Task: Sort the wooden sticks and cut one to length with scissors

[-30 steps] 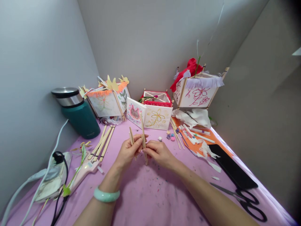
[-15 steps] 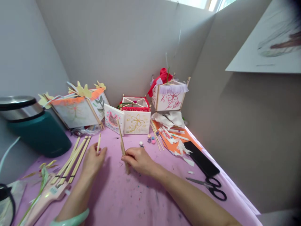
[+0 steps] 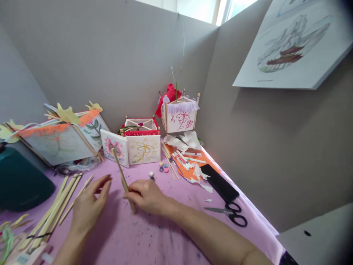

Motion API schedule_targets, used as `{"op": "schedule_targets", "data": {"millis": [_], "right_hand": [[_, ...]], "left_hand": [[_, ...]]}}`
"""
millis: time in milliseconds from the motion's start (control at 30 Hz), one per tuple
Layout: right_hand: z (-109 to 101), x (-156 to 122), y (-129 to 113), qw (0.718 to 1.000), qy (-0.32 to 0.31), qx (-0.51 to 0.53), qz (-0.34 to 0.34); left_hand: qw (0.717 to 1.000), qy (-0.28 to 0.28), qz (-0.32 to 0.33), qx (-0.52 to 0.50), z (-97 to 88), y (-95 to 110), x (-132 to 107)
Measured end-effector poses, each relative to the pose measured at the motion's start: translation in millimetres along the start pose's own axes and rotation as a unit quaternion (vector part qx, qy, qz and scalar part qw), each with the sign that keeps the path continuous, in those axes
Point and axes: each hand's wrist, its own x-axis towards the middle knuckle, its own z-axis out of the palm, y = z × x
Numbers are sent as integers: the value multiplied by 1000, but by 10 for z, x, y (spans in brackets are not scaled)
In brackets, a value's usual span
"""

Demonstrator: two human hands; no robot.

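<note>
The right hand (image 3: pixel 146 197), grip clamped on a tilted wooden stick (image 3: pixel 118 164), rests on the pink counter (image 3: pixel 165 235) as the left hand (image 3: pixel 88 206), grip apart, hovers beside loose sticks (image 3: pixel 64 191).

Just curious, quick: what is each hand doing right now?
Left hand: open, beside a loose stick.
Right hand: closed on a tilted stick.

Matt pale wooden sticks (image 3: pixel 123 178), paint-flecked pink cloth table cover (image 3: pixel 154 235), glossy black scissors (image 3: pixel 231 214)
</note>
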Motion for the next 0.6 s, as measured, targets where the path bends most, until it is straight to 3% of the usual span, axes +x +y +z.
{"op": "schedule_targets", "data": {"millis": [67, 167, 267, 467, 600], "right_hand": [[33, -9, 16, 1000, 20, 3, -6], [71, -16, 37, 999, 30, 19, -2], [60, -27, 38, 999, 13, 45, -6], [56, -73, 75, 996, -83, 18, 25], [120, -66, 121, 997, -74, 37, 12]], "left_hand": [[986, -50, 20, -160, 42, 150, -84], [955, -88, 3, -284, 110, 303, -187], [938, -75, -31, -336, 150, 348, -225], [912, -54, -44, -404, 101, 422, -235], [904, -77, -40, -418, 65, 462, -235]]}}
